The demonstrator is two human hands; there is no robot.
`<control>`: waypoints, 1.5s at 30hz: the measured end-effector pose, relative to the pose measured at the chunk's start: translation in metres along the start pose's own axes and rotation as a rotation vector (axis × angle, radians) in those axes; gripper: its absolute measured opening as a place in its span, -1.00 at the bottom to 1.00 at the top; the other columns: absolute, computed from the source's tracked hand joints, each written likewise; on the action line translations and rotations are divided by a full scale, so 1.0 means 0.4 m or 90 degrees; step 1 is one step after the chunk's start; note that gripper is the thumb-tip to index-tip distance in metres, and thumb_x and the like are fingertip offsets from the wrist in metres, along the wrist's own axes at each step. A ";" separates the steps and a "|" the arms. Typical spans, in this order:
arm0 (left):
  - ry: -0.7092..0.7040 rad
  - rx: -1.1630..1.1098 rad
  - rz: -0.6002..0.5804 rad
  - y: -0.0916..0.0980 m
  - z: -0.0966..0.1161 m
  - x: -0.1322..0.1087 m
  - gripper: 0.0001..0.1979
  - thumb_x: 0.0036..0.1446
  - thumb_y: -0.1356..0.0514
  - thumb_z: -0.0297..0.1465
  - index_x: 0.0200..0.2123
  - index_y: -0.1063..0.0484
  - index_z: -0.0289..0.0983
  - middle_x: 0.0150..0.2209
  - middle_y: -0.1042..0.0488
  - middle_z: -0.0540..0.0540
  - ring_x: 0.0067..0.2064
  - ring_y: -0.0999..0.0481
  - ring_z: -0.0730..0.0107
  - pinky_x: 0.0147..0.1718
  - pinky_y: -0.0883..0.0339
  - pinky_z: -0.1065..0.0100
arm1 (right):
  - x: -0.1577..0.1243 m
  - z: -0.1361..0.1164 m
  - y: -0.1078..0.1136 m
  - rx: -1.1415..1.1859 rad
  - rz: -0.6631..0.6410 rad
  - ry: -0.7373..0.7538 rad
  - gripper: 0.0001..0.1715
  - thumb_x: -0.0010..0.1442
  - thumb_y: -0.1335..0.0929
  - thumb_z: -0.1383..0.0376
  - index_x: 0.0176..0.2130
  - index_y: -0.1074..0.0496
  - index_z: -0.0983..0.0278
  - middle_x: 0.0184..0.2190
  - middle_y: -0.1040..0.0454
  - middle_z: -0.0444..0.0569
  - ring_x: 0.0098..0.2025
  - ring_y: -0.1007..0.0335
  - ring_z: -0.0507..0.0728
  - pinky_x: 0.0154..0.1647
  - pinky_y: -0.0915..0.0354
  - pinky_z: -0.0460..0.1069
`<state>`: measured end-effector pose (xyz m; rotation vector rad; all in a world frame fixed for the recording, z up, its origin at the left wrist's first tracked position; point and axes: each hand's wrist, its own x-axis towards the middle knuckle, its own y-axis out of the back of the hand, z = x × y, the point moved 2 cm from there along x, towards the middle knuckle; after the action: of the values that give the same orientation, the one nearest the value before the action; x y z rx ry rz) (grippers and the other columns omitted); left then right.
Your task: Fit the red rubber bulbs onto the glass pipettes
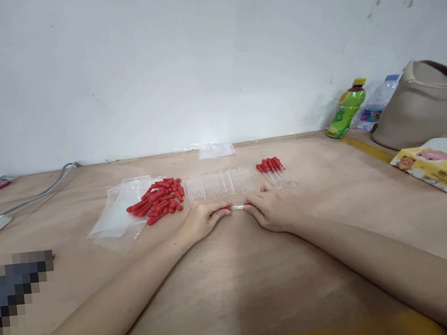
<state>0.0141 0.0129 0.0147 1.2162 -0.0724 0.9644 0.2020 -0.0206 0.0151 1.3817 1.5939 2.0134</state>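
My left hand (202, 220) pinches a small red rubber bulb (226, 208) at the end of a clear glass dropper tube (237, 207). My right hand (269, 210) grips the other end of that same tube, fingers closed. Both hands rest on the wooden table (234, 282). Just beyond them lies a row of several clear tubes (218, 184). A pile of red bulbs (159, 201) sits to the left of the row. Several finished droppers with red bulbs (276, 171) lie to the right.
Clear zip bags (123, 214) lie left of the red pile, and another bag (216, 150) lies by the wall. A green bottle (346, 109), a water bottle (378, 102), a beige bag (425, 103) and a printed packet (436, 164) stand at right. Cables (32, 196) run at left.
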 end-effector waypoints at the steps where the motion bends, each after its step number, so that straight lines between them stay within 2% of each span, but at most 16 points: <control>1: -0.004 -0.001 0.000 0.000 0.001 -0.001 -0.81 0.08 -0.14 -0.36 -0.23 -0.48 -0.24 -0.28 -0.55 -0.05 -0.27 -0.53 0.39 -0.28 -0.39 0.41 | 0.000 0.001 -0.002 0.006 0.000 -0.002 -0.72 0.22 -0.13 0.29 -0.40 -0.31 0.31 -0.53 -0.39 -0.08 -0.51 -0.14 0.03 -0.34 0.05 -0.03; 5: -0.001 -0.011 0.007 -0.001 0.007 -0.004 -0.81 0.08 -0.14 -0.36 -0.24 -0.48 -0.24 -0.30 -0.55 -0.04 -0.30 -0.53 0.39 -0.32 -0.40 0.41 | 0.003 0.003 -0.013 0.045 -0.005 -0.020 -0.71 0.23 -0.11 0.28 -0.41 -0.29 0.30 -0.54 -0.38 -0.10 -0.53 -0.13 0.01 -0.31 0.06 -0.02; 10: -0.023 -0.008 -0.002 -0.005 0.007 -0.006 -0.81 0.07 -0.15 -0.37 -0.23 -0.48 -0.22 -0.30 -0.55 -0.05 -0.29 -0.53 0.37 -0.29 -0.40 0.37 | 0.014 0.005 -0.030 0.094 -0.074 -0.050 -0.66 0.23 -0.12 0.27 -0.52 -0.24 0.30 -0.58 -0.35 -0.14 -0.54 -0.15 -0.01 -0.32 0.06 -0.04; 14: -0.008 -0.008 0.001 -0.006 0.000 -0.005 -0.80 0.08 -0.14 -0.37 -0.21 -0.47 -0.24 -0.27 -0.54 -0.07 -0.27 -0.53 0.37 -0.27 -0.40 0.38 | 0.024 0.012 -0.036 0.166 -0.110 -0.082 -0.64 0.25 -0.11 0.28 -0.52 -0.26 0.29 -0.60 -0.36 -0.18 -0.57 -0.16 -0.04 -0.28 0.02 -0.04; 19: 0.079 0.002 0.017 0.007 -0.005 -0.001 -0.76 0.07 -0.14 -0.28 -0.23 -0.47 -0.25 -0.28 -0.54 -0.07 -0.29 -0.51 0.37 -0.30 -0.38 0.37 | 0.027 0.028 -0.016 0.170 -0.083 -0.085 -0.74 0.23 -0.16 0.22 -0.36 -0.32 0.28 -0.45 -0.43 -0.12 -0.44 -0.26 0.01 -0.25 0.00 -0.03; 22: 0.091 -0.003 0.003 0.013 -0.002 0.001 -0.79 0.07 -0.14 -0.28 -0.28 -0.48 -0.24 -0.33 -0.54 -0.04 -0.34 -0.49 0.40 -0.36 -0.36 0.41 | 0.020 0.038 -0.009 0.164 -0.080 -0.072 -0.83 0.20 -0.21 0.26 -0.29 -0.32 0.29 -0.39 -0.44 -0.09 -0.37 -0.29 0.03 -0.24 -0.01 -0.03; 26: 0.059 -0.004 -0.024 0.013 0.007 0.003 -0.82 0.08 -0.13 -0.32 -0.30 -0.48 -0.23 -0.37 -0.53 -0.02 -0.37 -0.48 0.43 -0.38 -0.33 0.42 | 0.013 0.038 -0.015 0.119 -0.050 -0.032 -0.85 0.19 -0.19 0.31 -0.34 -0.31 0.30 -0.40 -0.45 -0.08 -0.37 -0.29 0.04 -0.23 0.03 -0.01; 31: 0.056 -0.005 -0.011 0.012 0.007 0.001 -0.82 0.09 -0.12 -0.33 -0.32 -0.48 -0.26 -0.39 -0.52 -0.04 -0.38 -0.47 0.42 -0.39 -0.32 0.41 | 0.014 0.023 -0.020 0.103 -0.021 -0.040 -0.79 0.20 -0.18 0.30 -0.40 -0.33 0.29 -0.46 -0.45 -0.13 -0.49 -0.21 0.00 -0.25 0.07 -0.01; 37: 0.027 0.007 0.009 0.010 0.001 -0.003 -0.82 0.09 -0.12 -0.32 -0.32 -0.47 -0.25 -0.40 -0.52 -0.04 -0.38 -0.46 0.43 -0.39 -0.32 0.41 | 0.015 0.016 -0.024 0.115 -0.025 -0.080 -0.74 0.20 -0.17 0.28 -0.44 -0.34 0.28 -0.53 -0.43 -0.14 -0.52 -0.16 -0.01 -0.27 0.06 -0.02; 42: 0.020 0.006 -0.001 0.009 -0.005 -0.004 -0.82 0.10 -0.11 -0.32 -0.31 -0.47 -0.25 -0.40 -0.52 -0.04 -0.38 -0.46 0.43 -0.38 -0.31 0.41 | 0.020 0.020 -0.027 0.128 -0.062 -0.102 -0.70 0.21 -0.16 0.27 -0.48 -0.33 0.28 -0.59 -0.39 -0.16 -0.56 -0.11 -0.02 -0.28 0.04 -0.02; 45: 0.026 0.007 0.014 0.011 -0.009 0.000 -0.82 0.10 -0.11 -0.31 -0.31 -0.46 -0.25 -0.38 -0.51 -0.05 -0.36 -0.46 0.42 -0.37 -0.32 0.40 | 0.026 0.014 -0.017 0.114 -0.073 -0.109 -0.69 0.22 -0.16 0.26 -0.48 -0.33 0.29 -0.56 -0.39 -0.14 -0.52 -0.15 -0.01 -0.27 0.02 -0.02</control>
<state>0.0097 0.0161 0.0167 1.2074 -0.0480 1.0107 0.1983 -0.0074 0.0147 1.4436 1.7673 1.6748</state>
